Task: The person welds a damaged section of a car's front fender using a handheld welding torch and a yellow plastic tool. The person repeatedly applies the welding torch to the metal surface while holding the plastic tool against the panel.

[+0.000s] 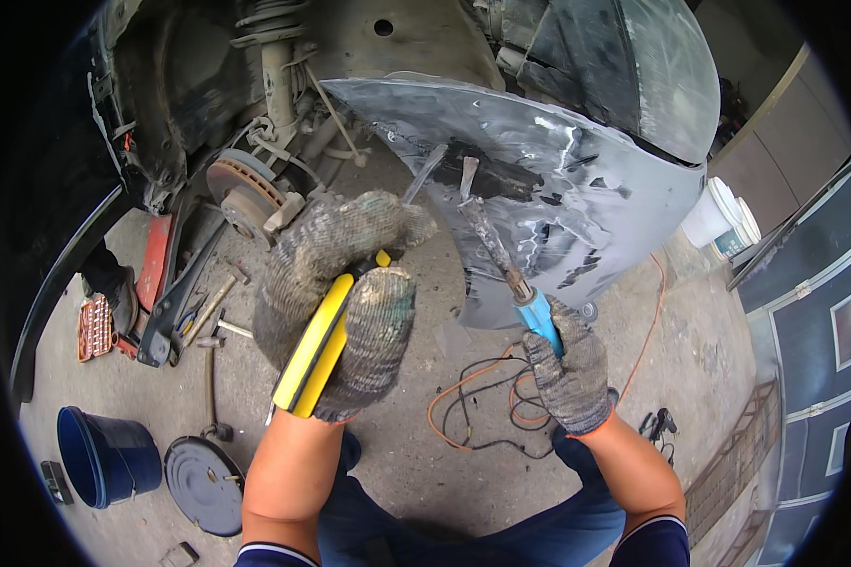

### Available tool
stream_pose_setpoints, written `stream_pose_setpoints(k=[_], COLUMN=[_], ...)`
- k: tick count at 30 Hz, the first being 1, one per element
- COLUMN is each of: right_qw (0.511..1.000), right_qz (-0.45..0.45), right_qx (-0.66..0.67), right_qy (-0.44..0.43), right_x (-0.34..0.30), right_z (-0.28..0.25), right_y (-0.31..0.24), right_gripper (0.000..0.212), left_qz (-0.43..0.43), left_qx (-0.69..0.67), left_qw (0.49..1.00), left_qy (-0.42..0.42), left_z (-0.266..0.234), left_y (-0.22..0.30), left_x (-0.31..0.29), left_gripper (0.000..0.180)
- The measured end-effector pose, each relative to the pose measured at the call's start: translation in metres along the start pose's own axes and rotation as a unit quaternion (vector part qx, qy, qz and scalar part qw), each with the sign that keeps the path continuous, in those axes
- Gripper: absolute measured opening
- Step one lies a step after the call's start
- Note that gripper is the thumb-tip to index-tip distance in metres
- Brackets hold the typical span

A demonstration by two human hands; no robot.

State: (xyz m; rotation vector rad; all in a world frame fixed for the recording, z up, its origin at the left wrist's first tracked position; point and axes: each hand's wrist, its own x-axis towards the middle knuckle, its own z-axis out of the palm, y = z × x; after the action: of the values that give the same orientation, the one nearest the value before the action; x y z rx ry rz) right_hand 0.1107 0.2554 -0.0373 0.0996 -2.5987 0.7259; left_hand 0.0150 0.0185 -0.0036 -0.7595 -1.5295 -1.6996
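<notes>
My left hand, in a worn knit glove, is closed around a yellow-and-black-handled utility knife. Its metal blade sticks out beyond the glove toward the panel. My right hand, gloved too, grips the blue handle of a soldering iron with a stained metal shaft and an angled tip. Both tool ends are close to a dark patch on a grey car body panel; I cannot tell whether they touch it. White smears and scuffs mark the panel.
Left stand a bare brake disc, a red jack, a hammer, a blue bucket and a round black lid. Cables coil on the floor between my feet and the panel. White buckets stand right.
</notes>
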Motion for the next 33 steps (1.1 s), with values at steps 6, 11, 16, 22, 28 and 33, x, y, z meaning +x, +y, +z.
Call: stream_pose_setpoints(k=[6, 11, 16, 22, 28, 33], right_qw=[1.0, 1.0, 0.999, 0.999, 0.999, 1.0], right_qz=[0.003, -0.009, -0.043, -0.015, -0.02, -0.025], right_qx=[0.022, 0.025, 0.014, 0.026, 0.03, 0.011], right_qy=[0.0, -0.003, -0.005, -0.017, -0.011, -0.007], right_x=[-0.011, -0.006, 0.009, 0.008, 0.012, 0.011], right_z=[-0.007, -0.016, -0.024, -0.028, -0.03, -0.033], right_y=[0.018, 0.025, 0.019, 0.025, 0.028, 0.039], right_gripper=[0.041, 0.04, 0.037, 0.037, 0.036, 0.034], left_qz=[0.032, 0.003, 0.003, 0.006, 0.021, 0.012], left_qx=[-0.001, 0.002, 0.0, 0.005, 0.032, 0.017], left_qw=[0.999, 0.999, 1.0, 1.0, 0.998, 0.999], left_qy=[-0.042, -0.038, -0.029, -0.027, -0.041, -0.041], left_z=[0.002, 0.009, 0.013, 0.015, 0.014, 0.014], left_y=[0.001, 0.001, -0.001, -0.001, -0.006, -0.006], left_x=[0.002, -0.002, -0.001, 0.0, 0.001, 0.001], left_gripper=[0.04, 0.041, 0.041, 0.04, 0.039, 0.04])
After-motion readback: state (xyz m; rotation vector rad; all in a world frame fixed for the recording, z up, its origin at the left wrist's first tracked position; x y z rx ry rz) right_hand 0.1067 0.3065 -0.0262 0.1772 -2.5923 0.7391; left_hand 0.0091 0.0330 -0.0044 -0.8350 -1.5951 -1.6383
